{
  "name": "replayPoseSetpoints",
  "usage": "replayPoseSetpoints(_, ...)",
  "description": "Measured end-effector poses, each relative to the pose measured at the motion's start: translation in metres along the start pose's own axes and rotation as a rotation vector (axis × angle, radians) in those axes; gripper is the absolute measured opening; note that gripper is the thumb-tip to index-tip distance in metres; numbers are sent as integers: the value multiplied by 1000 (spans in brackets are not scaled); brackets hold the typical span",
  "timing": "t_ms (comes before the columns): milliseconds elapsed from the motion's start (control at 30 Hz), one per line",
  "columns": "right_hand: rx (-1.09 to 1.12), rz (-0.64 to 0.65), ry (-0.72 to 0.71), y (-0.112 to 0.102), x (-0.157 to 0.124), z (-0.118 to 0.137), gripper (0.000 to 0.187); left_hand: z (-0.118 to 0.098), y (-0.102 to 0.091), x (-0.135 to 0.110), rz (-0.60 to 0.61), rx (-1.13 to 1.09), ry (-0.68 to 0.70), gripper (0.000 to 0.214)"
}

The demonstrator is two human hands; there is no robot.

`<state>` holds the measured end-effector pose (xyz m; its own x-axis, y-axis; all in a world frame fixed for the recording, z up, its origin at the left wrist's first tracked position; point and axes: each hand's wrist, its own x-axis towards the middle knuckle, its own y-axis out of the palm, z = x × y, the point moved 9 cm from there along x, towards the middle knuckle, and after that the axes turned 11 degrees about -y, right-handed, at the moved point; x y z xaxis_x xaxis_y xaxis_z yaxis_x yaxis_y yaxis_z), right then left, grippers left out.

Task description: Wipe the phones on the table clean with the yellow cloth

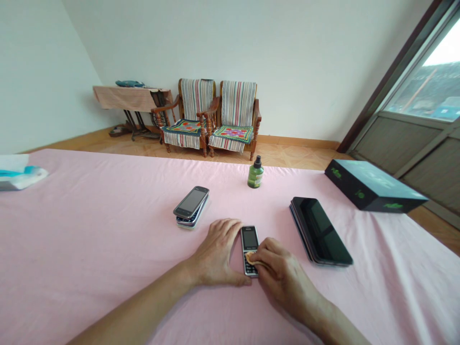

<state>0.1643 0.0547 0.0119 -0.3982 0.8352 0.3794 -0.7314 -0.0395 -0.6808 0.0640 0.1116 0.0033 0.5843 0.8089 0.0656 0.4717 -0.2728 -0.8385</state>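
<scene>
A keypad mobile phone (250, 238) lies face up on the pink cloth, its small screen at the far end. My left hand (218, 254) braces it from the left, with fingertips at its top corner and the thumb at its bottom edge. Pinched in my right hand (281, 268) is a small yellowish wad, perhaps a cloth (249, 258), pressed on the phone's keys. Part of the keypad is hidden by the wad and fingers. Beyond my left hand sits a small stack of phones with a grey touchscreen phone (191, 201) on top.
Dark, larger phones or tablets (321, 231) are stacked to the right. A green spray bottle (255, 174) stands ahead, and a black box (373, 185) is at the far right. A tissue pack (21, 178) lies at far left on the pink cloth (89, 215). Two wooden chairs (235, 117) stand beyond.
</scene>
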Motion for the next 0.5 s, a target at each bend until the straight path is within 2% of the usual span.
replayPoseSetpoints(267, -107, 137, -20, 6, 0, 10, 25, -2, -2, -1, -7, -10, 13, 103)
replayPoseSetpoints(500, 96, 181, -5, 5, -3, 21, 29, -2, -2, -1, -22, -8, 34, 103)
